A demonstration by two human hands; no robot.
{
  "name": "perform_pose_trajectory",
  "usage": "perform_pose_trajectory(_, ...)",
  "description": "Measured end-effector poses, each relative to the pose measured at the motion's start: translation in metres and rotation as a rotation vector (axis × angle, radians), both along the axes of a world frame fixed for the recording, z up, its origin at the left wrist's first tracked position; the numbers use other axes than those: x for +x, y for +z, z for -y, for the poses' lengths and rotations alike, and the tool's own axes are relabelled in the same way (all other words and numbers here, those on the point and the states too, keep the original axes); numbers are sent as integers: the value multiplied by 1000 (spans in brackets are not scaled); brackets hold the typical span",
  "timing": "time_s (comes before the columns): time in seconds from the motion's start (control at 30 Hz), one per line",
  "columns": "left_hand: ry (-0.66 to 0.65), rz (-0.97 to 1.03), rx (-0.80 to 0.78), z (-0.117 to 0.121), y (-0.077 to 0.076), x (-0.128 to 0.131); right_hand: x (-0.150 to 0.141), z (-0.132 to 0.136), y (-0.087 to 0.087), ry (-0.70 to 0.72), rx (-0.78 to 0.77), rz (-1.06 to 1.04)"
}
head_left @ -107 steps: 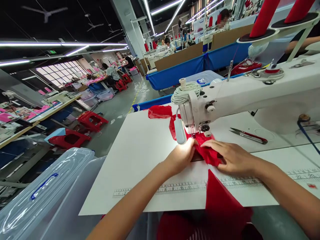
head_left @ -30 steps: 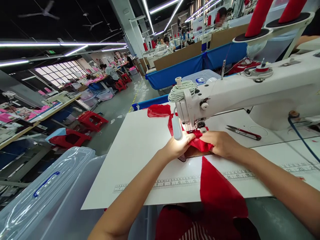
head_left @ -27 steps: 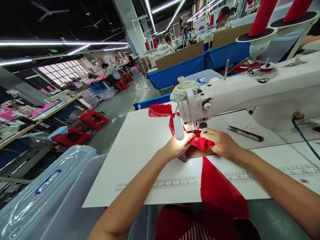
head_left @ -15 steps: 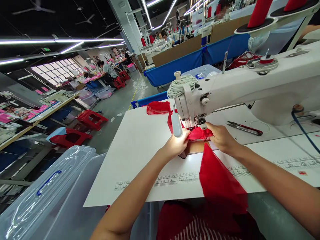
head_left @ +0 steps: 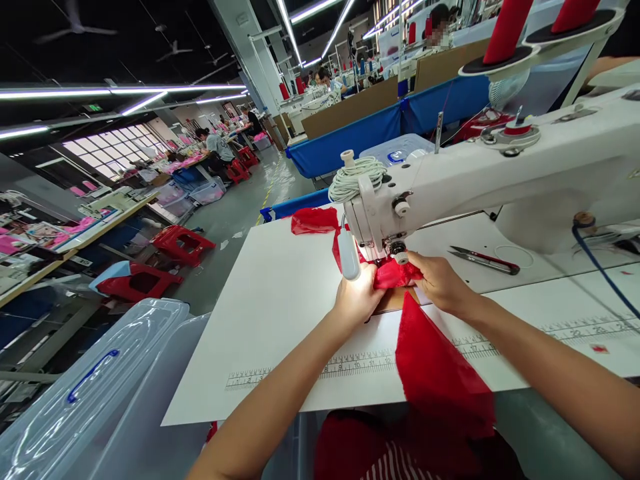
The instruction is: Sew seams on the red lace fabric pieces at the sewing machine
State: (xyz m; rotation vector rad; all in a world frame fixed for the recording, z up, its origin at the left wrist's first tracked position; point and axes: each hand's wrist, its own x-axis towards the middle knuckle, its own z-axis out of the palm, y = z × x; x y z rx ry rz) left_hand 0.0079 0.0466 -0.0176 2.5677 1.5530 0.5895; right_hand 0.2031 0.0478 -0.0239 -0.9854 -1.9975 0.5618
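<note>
A white sewing machine [head_left: 450, 180] stands over the table, its needle area just above a piece of red fabric [head_left: 393, 275]. My left hand [head_left: 357, 293] is closed on the fabric's left side, beside the small lamp [head_left: 349, 255] on the machine head. On the right, my right hand [head_left: 440, 280] pinches the other end between thumb and fingers. The needle and presser foot are mostly hidden. A red fabric panel [head_left: 440, 367] hangs over the table's front edge toward my lap. More red cloth [head_left: 315, 221] lies behind the machine head.
Thread snips [head_left: 485, 260] lie on the machine bed to the right. A printed ruler [head_left: 360, 365] runs along the front of the white table [head_left: 270, 287]. Clear plastic bins [head_left: 125, 360] stand at left. Red thread cones [head_left: 507, 30] rise behind the machine. Co-workers sit farther back.
The view has shifted slightly, so the machine sits a little further left. Both hands keep hold of the red fabric at the needle, nearly in the same place.
</note>
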Motion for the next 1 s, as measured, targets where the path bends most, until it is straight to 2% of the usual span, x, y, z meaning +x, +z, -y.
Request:
perform_pose_trajectory(0.17,-31,-97,135,10,-4,-5,4,6,-2,63,77,42)
perform_pose_trajectory(0.43,-156,-216,306,25,-11,-11,12,10,0,175,336,327)
perform_pose_trajectory(0.7,-156,-246,312,35,-4,-6,5,12,-4,114,385,482)
perform_pose_trajectory(0.83,-129,-258,271,41,-1,-5,7,10,0,106,442,544)
perform_pose_trajectory(1.0,-133,-322,289,46,-1,-7,8,10,8,167,363,541)
